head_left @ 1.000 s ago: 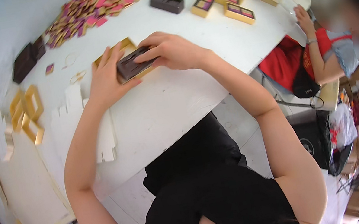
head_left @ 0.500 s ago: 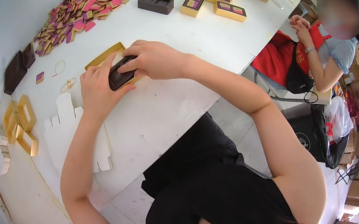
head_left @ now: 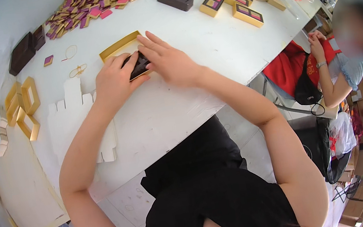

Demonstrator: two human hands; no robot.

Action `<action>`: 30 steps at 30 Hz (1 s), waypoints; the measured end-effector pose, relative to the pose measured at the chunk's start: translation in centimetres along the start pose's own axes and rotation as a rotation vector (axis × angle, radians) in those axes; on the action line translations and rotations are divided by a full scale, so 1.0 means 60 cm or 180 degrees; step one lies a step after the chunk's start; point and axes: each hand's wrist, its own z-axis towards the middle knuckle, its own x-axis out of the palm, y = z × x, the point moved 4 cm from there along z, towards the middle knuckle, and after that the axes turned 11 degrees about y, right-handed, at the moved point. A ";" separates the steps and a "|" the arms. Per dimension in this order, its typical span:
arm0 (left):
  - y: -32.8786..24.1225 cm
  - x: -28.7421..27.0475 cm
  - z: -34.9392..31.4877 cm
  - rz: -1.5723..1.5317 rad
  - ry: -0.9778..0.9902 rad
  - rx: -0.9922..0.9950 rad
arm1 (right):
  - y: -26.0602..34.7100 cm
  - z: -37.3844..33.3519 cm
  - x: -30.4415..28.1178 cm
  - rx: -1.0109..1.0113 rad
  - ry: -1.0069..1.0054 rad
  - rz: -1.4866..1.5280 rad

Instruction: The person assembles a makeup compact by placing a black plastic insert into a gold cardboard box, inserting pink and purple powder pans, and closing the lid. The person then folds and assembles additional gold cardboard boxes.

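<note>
Between my hands, a dark brown plastic tray (head_left: 138, 66) sits in a gold-edged box base, mostly covered by fingers. My left hand (head_left: 113, 80) is wrapped round the tray's left side, fingers over the far edge and thumb along the near edge. My right hand (head_left: 172, 63) lies flatter, fingers stretched out, with its inner edge against the tray's right side. Right behind my fingertips stands a gold open box frame (head_left: 108, 52) on the table. How far the tray is seated in the base is hidden.
Small pink, purple and gold squares (head_left: 100, 3) are heaped at the back. Dark trays (head_left: 175, 0), filled gold boxes (head_left: 249, 15), gold frames (head_left: 29, 125), white flat cartons (head_left: 74, 111) and rubber bands (head_left: 78, 71) lie around. A person in a red apron (head_left: 286, 70) sits at right.
My right fingers have straightened from their curl over the tray and shifted to its right side. My left hand keeps its hold. The whole view has shifted slightly.
</note>
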 end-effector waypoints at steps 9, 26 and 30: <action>0.006 -0.007 0.008 -0.0412 0.0395 0.0073 | -0.042 -0.009 -0.032 -0.0617 0.0003 -0.0533; -0.054 -0.026 0.003 -0.0478 -0.0654 0.0729 | -0.364 0.114 -0.088 0.1434 0.0264 -0.1078; 0.027 -0.024 -0.010 -0.1066 -0.0736 -0.0383 | -0.224 0.137 -0.091 0.0809 0.0243 0.1748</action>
